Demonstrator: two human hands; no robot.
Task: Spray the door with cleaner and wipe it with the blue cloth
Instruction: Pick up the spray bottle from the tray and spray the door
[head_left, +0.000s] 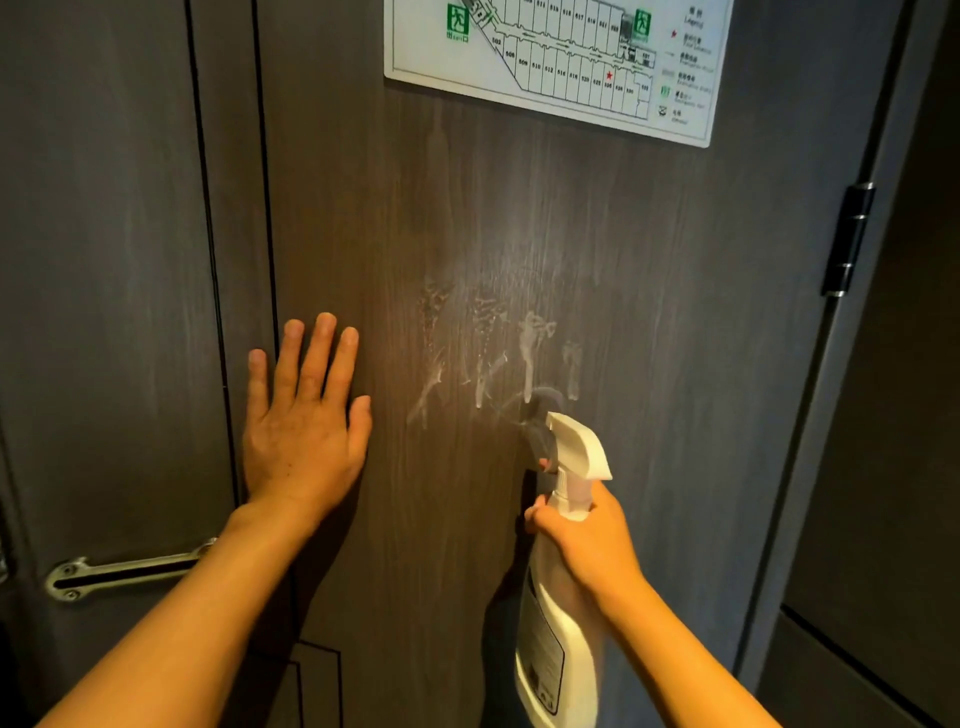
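Note:
A dark wood-grain door (519, 208) fills the view. White foamy streaks of cleaner (493, 343) run down its middle. My right hand (587, 540) grips the neck of a white spray bottle (561, 623), its nozzle close to the door just below the streaks. My left hand (304, 415) lies flat against the door near its left edge, fingers spread, holding nothing. No blue cloth is in view.
An evacuation plan sign (561, 57) is fixed at the top of the door. A black hinge (847, 239) sits on the right edge. A metal door guard bar (124, 571) is on the frame at lower left. A dark wall panel stands to the right.

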